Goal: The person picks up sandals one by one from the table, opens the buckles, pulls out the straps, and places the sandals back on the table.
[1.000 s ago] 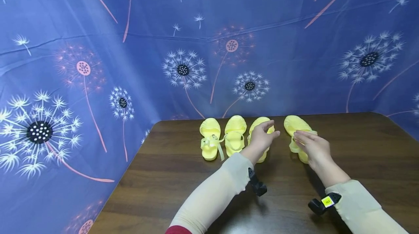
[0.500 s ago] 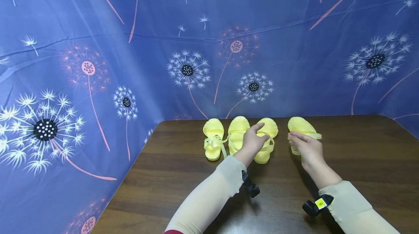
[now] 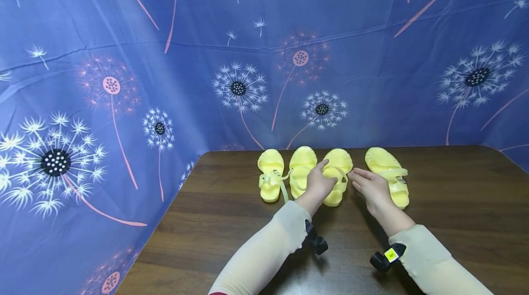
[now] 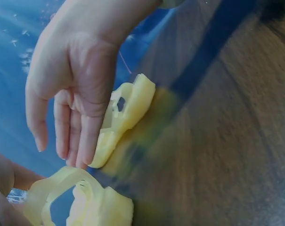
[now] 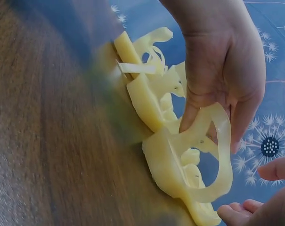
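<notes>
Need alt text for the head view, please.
Four yellow sandals stand in a row on a dark wooden table. The left hand rests on the third sandal; the right hand lies open beside it.

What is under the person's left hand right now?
The left hand lies over the third yellow sandal from the left, on the wooden table. Its strap area is partly covered by the fingers.

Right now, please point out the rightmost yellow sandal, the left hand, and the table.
rightmost yellow sandal (image 3: 382, 159), head view, on its toe part.
left hand (image 3: 318, 185), head view, on the back of the hand.
table (image 3: 463, 194), head view, on bare wood.
</notes>
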The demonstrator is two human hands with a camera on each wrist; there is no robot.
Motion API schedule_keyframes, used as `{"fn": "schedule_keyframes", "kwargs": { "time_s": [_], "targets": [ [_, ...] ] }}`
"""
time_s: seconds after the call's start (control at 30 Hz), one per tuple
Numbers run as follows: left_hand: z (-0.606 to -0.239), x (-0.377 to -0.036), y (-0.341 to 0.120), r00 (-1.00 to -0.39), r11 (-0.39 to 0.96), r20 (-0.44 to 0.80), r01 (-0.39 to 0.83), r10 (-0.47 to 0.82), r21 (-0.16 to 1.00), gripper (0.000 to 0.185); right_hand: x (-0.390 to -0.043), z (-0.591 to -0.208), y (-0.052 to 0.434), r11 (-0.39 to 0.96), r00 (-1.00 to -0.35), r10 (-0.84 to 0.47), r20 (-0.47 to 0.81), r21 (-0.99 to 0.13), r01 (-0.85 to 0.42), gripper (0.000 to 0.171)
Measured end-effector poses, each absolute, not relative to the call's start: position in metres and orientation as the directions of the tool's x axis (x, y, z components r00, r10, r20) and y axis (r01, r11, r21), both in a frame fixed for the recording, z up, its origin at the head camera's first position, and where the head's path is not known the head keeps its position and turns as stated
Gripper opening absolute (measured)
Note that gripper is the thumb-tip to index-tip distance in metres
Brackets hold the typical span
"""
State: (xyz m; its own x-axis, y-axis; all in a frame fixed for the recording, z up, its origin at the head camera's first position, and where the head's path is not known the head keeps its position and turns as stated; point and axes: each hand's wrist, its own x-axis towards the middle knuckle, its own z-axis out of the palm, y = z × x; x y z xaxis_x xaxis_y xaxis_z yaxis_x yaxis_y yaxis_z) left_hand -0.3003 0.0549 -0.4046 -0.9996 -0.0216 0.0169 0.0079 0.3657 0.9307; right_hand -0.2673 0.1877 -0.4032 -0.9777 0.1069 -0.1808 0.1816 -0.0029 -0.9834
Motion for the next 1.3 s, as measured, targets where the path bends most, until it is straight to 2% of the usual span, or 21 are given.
{"fn": "schedule_keyframes", "kwargs": {
  "time_s": [0.17, 0.4, 0.6, 0.77, 1.07, 1.3],
  "targets": [
    [-0.41, -0.3, 0.056, -0.998, 0.394, 0.039, 0.017, -0.047, 0.919, 0.062, -0.269, -0.406, 0.185, 0.008, -0.977, 0.105, -0.187, -0.982, 0.188, 0.066],
    [-0.414, -0.299, 0.054, -0.999, 0.409, -0.013, -0.03, -0.045, 0.912, 0.062, -0.27, -0.409, 0.18, 0.07, -0.979, 0.059, -0.197, -0.977, 0.201, 0.067],
    [-0.414, -0.299, 0.054, -0.998, 0.353, -0.054, -0.06, -0.026, 0.934, 0.061, -0.273, -0.412, 0.179, 0.102, -0.976, 0.049, -0.212, -0.971, 0.216, 0.067],
    [-0.414, -0.298, 0.054, -0.994, 0.334, -0.102, -0.106, -0.029, 0.937, 0.056, -0.271, -0.413, 0.184, 0.119, -0.974, -0.022, -0.226, -0.968, 0.222, 0.064],
    [-0.418, -0.294, 0.052, -0.993, 0.274, -0.117, -0.121, -0.034, 0.954, 0.042, -0.265, -0.419, 0.193, 0.097, -0.965, -0.062, -0.256, -0.963, 0.25, 0.063],
    [-0.421, -0.291, 0.052, -0.993, 0.262, -0.116, -0.116, -0.016, 0.958, 0.041, -0.258, -0.421, 0.195, 0.054, -0.969, -0.037, -0.243, -0.969, 0.241, 0.058]
  ]
}}
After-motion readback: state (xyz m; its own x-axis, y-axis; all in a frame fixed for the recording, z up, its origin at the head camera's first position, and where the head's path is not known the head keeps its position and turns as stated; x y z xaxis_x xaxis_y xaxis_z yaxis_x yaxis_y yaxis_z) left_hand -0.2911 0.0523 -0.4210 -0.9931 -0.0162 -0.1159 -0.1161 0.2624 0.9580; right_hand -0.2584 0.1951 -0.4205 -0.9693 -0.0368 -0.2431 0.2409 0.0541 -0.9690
